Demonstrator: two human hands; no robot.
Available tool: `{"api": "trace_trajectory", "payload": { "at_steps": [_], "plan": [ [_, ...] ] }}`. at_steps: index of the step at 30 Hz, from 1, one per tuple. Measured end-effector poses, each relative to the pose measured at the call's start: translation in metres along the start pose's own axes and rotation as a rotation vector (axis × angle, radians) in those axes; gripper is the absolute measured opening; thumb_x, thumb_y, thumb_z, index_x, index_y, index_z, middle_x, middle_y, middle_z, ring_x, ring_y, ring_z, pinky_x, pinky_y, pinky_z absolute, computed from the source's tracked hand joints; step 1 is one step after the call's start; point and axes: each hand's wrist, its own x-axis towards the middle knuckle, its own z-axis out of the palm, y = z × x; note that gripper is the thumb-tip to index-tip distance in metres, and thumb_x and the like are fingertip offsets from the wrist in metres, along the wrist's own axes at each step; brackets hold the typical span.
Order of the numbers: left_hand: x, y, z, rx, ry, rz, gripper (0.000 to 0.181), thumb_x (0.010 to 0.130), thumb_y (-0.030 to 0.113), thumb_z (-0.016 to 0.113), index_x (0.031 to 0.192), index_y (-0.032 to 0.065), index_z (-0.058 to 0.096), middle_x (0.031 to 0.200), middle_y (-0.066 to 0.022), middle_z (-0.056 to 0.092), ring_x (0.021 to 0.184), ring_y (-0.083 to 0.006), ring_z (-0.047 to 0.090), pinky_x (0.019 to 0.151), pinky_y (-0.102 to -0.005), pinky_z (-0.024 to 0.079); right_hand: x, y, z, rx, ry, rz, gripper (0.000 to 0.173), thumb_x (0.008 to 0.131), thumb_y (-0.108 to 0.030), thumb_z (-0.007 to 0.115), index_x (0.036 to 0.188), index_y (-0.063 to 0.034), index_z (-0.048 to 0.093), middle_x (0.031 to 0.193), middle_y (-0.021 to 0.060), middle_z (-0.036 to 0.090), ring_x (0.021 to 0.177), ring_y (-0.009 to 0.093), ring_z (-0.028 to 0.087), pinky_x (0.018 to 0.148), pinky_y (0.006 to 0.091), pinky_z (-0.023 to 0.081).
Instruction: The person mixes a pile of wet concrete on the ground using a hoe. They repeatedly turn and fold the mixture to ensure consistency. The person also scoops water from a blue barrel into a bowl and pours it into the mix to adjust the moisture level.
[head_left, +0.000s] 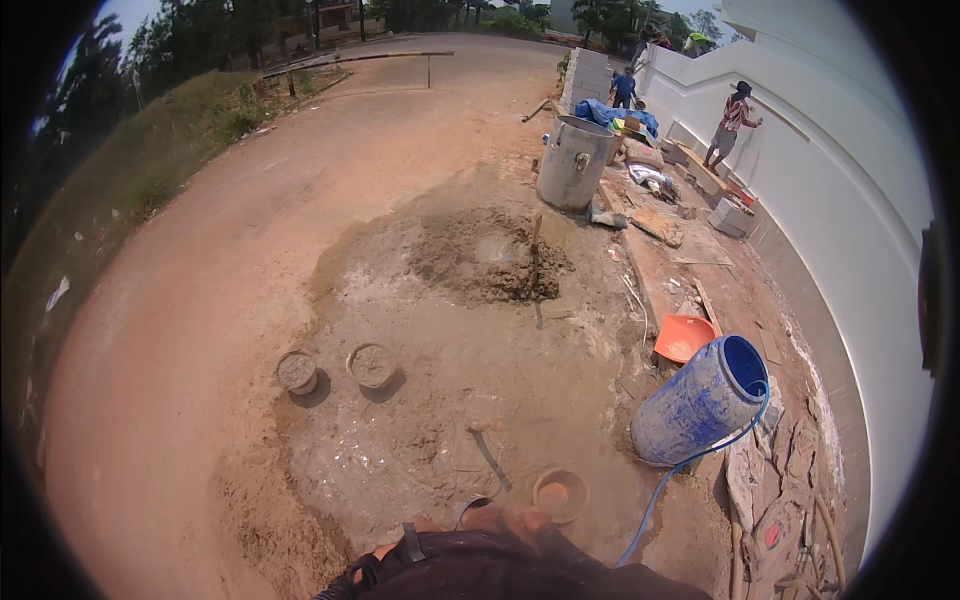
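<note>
At the bottom edge, my left hand (426, 525) shows just past a dark band at the wrist, small and partly hidden by my dark clothing. My right hand (534, 517) is beside the left rim of a bucket (576, 504) with an orange-brown patch inside. Whether its fingers grip that rim is too small to tell. Wet grey mortar (420, 450) covers the ground before me. Two mortar-filled buckets stand to the left, a nearer-edge one (297, 370) and another (372, 365). Farther ahead, a long-handled tool (535, 240) stands upright in a mortar heap (480, 255).
A blue drum (694, 409) with a blue hose (654, 501) stands at right, near an orange scoop-shaped container (682, 336). Beyond is a grey drum (571, 165). Crumpled sacks (787, 487) lie along the white wall (832, 180). One person (733, 124) works at it; another (622, 88) is farther back.
</note>
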Motion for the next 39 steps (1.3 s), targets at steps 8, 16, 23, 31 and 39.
{"api": "trace_trajectory", "payload": {
  "at_steps": [8, 16, 23, 31, 39],
  "plan": [
    [0.006, -0.045, 0.031, 0.289, -0.055, 0.062, 0.041, 0.089, 0.038, 0.049, 0.121, 0.0125, 0.057, 0.118, -0.0108, 0.058, 0.106, -0.0256, 0.056, 0.089, -0.0307, 0.042, -0.041, 0.064, 0.018, 0.32, 0.134, 0.393, 0.026, 0.078, -0.031, 0.053, 0.09, -0.0136, 0.07, 0.095, 0.0075, 0.067, 0.096, 0.027, 0.06, 0.084, 0.0362, 0.046],
    [-0.011, 0.007, 0.067, -0.192, -0.006, -0.011, 0.042, 0.076, 0.037, 0.065, 0.104, 0.0055, 0.066, 0.107, -0.0083, 0.063, 0.094, -0.0169, 0.058, 0.081, -0.0276, 0.044, -0.059, 0.131, 0.026, -0.058, -0.014, 0.489, 0.036, 0.087, -0.03, 0.04, 0.093, -0.01, 0.07, 0.092, 0.0162, 0.066, 0.089, 0.03, 0.064, 0.083, 0.044, 0.046],
    [-0.019, 0.063, 0.131, -0.439, 0.137, -0.141, 0.06, 0.078, 0.042, 0.061, 0.127, 0.0113, 0.047, 0.124, -0.0098, 0.052, 0.11, -0.0312, 0.048, 0.087, -0.0412, 0.042, -0.059, 0.202, -0.028, 0.614, 0.409, 0.592, 0.023, 0.074, -0.026, 0.06, 0.078, -0.0039, 0.065, 0.064, 0.0077, 0.061, 0.056, 0.018, 0.057, 0.055, 0.0312, 0.044],
    [0.066, 0.119, 0.277, -0.257, 0.276, -0.26, 0.071, 0.072, 0.041, 0.069, 0.13, 0.0097, 0.041, 0.117, -0.0104, 0.056, 0.094, -0.028, 0.057, 0.08, -0.0377, 0.045, -0.036, 0.386, -0.065, 0.752, 0.137, 0.586, 0.024, 0.072, -0.027, 0.061, 0.082, -0.0066, 0.068, 0.078, 0.0115, 0.065, 0.075, 0.024, 0.062, 0.07, 0.0338, 0.048],
    [0.059, 0.199, 0.458, 0.414, 0.428, 0.128, 0.087, 0.072, 0.034, 0.072, 0.138, 0.0032, 0.024, 0.131, -0.0251, 0.041, 0.117, -0.0402, 0.045, 0.096, -0.0416, 0.038, 0.049, 0.528, 0.01, 0.326, -0.075, 0.491, 0.025, 0.07, -0.03, 0.062, 0.081, -0.0082, 0.069, 0.08, 0.0141, 0.066, 0.081, 0.03, 0.063, 0.076, 0.0389, 0.048]
  ]
}}
